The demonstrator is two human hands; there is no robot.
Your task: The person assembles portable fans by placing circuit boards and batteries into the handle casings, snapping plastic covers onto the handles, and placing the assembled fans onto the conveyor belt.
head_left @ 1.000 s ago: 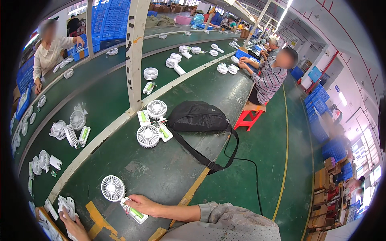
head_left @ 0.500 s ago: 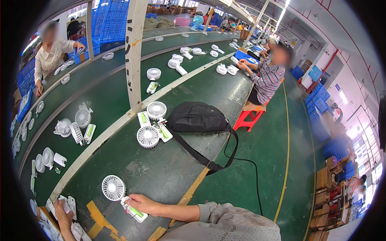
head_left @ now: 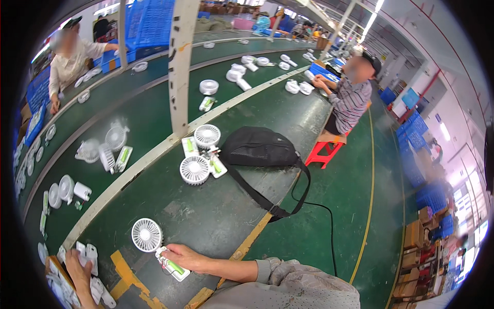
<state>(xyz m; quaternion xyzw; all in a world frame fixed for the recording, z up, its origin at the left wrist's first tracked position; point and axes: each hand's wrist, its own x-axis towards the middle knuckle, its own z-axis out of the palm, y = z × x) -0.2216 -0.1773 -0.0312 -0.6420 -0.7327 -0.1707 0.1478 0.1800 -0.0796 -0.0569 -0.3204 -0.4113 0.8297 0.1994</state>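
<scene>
On the long dark-green worktop (head_left: 211, 213), a soft black fabric bag (head_left: 260, 147) lies beyond the bare right hand (head_left: 183, 257) and a round-headed white plastic fan (head_left: 147, 235), right of both

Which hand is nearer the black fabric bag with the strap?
Right. The right hand is below-left of the bag in the picture; the left hand is farther left, at white plastic pieces.
</scene>
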